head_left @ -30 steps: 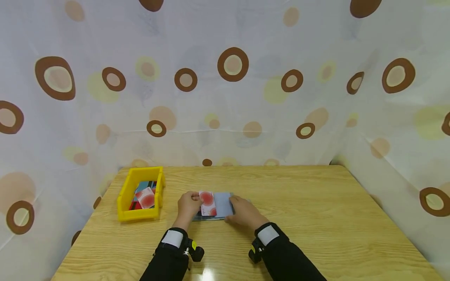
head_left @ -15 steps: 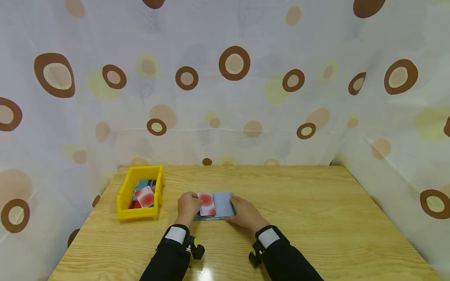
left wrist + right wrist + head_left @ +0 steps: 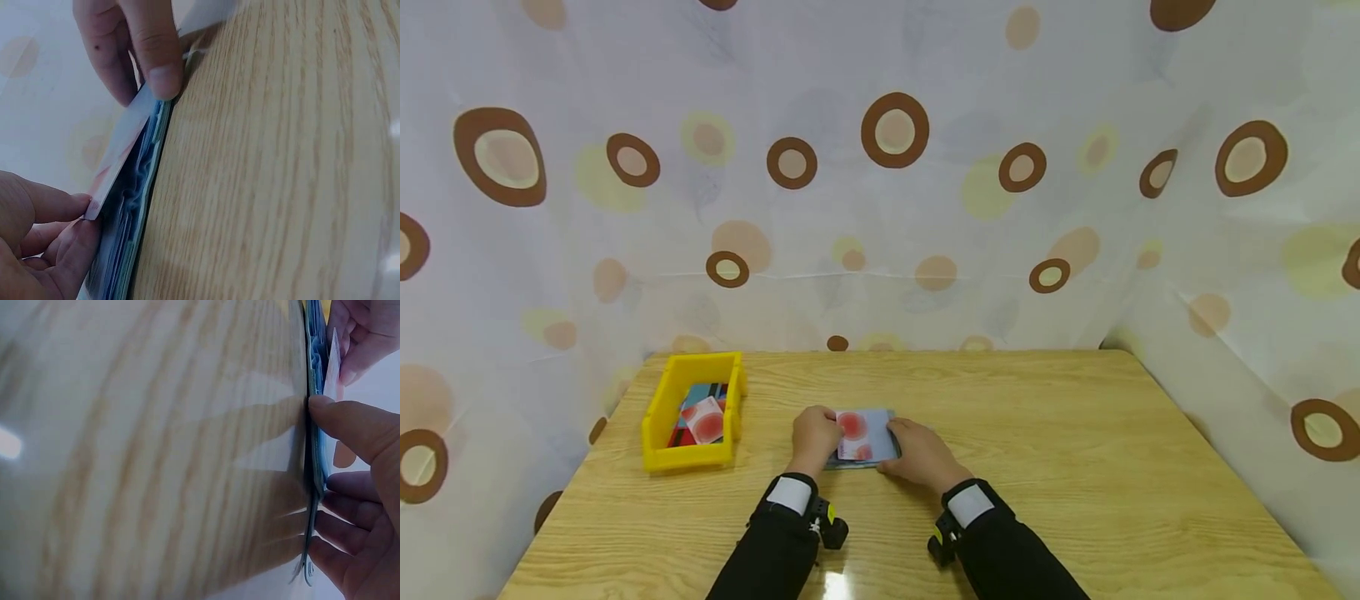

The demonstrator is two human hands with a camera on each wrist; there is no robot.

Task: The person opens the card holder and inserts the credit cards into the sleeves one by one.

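A flat card holder point(image 3: 881, 433) with pale blue pages lies on the table between both hands. Its many thin leaves point(image 3: 147, 172) show from the side in the left wrist view. My left hand point(image 3: 815, 437) pinches a white card with red circles point(image 3: 853, 437) by its left edge, between thumb and fingers. That card lies slanted over the leaves, its far end at the holder's top page. My right hand point(image 3: 925, 457) grips the holder's right part, thumb point(image 3: 337, 415) at the near edge and fingers on the side away from it.
A yellow open-front bin point(image 3: 691, 459) stands at the left of the wooden table point(image 3: 1037, 467). Several cards lie in it, a red-and-white card point(image 3: 705, 421) on top. A patterned curtain point(image 3: 970, 308) hangs behind the table and along its sides.
My left hand has moved right with the card, which now covers more of the pale blue page. The right hand has stayed on the holder. The head view has shifted slightly.
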